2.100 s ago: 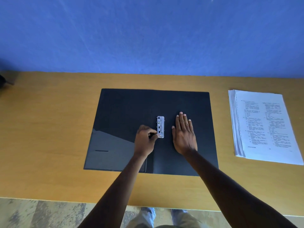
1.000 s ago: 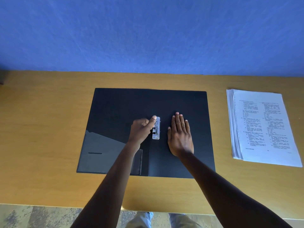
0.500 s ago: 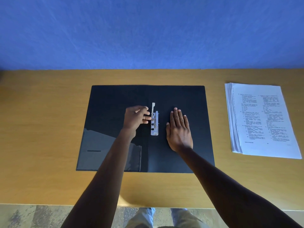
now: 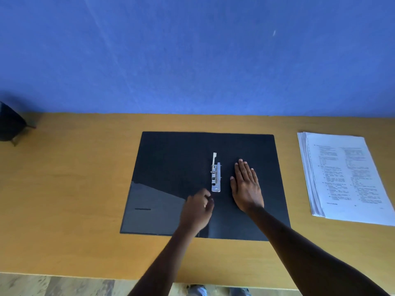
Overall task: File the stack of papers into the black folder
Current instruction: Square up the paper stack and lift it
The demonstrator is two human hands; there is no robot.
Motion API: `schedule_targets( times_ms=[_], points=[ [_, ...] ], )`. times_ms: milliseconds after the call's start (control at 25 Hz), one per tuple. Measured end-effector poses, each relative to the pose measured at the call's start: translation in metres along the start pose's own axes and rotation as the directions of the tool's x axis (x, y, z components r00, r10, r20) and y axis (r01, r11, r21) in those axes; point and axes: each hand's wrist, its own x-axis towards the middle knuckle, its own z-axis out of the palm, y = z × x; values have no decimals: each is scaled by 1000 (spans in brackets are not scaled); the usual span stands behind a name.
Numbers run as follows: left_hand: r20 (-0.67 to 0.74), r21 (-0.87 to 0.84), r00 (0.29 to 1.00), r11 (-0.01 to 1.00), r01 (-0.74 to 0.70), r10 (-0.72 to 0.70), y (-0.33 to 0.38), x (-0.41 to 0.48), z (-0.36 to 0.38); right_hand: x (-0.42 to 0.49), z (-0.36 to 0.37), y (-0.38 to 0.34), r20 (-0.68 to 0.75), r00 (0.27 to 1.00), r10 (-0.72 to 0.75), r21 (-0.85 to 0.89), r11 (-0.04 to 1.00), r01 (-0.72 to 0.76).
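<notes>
The black folder lies open and flat in the middle of the wooden desk. A silver metal clip sits along its spine, with its lever raised and pointing away from me. My right hand rests flat, palm down, on the folder's right half beside the clip. My left hand hovers just below and left of the clip, blurred, fingers loosely curled and holding nothing. The stack of printed white papers lies on the desk to the right of the folder, untouched.
The wooden desk runs against a blue wall. A dark object stands at the desk's far left edge. The folder's left inner cover has a glossy pocket. The desk's front edge is near my body, floor below.
My left hand lifted the clip's lever upright, then let go and drew back toward me. My right hand stayed flat on the folder. The papers did not move.
</notes>
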Motion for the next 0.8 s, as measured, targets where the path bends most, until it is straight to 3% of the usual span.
schedule_targets(
  times_ms=[80,160,480,800],
  points=[
    [-11,329,996,941,-81,89,-9,-19,9,2,-8,-1,24,1000,-6,52,999,5],
    [-2,412,988,901,-139,154,-17,-30,13,7,-17,-2,40,999,12,126,992,-17],
    [42,225,954,928,-298,296,-13,-29,15,-4,-59,20,-136,948,286,253,936,-246],
    [90,-95,939,941,-324,332,68,-3,71,-28,-110,126,-160,798,582,272,803,-531]
  ],
)
